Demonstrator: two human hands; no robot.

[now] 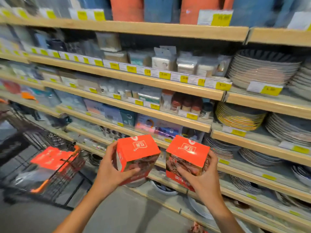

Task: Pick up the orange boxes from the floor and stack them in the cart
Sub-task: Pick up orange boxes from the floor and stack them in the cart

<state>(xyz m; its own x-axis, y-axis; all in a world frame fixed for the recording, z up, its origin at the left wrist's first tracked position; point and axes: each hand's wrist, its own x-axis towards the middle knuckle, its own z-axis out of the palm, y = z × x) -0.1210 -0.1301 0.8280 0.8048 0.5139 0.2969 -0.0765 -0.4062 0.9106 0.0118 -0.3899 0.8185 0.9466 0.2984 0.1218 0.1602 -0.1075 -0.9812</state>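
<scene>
My left hand [111,174] grips one orange box [137,148] from its left side and front, held up at waist height. My right hand [202,179] grips a second orange box [186,152] just to the right of it. The two boxes are apart by a small gap. To the left stands a black wire cart [67,175] with orange trim. Inside it lie more orange boxes [52,157], blurred.
Wooden store shelves [134,78] fill the view ahead, loaded with packaged goods and yellow price tags. Stacks of plates [262,69] sit on the right shelves. Grey floor [127,212] lies below my arms. A small reddish item [196,227] lies on the floor by the bottom shelf.
</scene>
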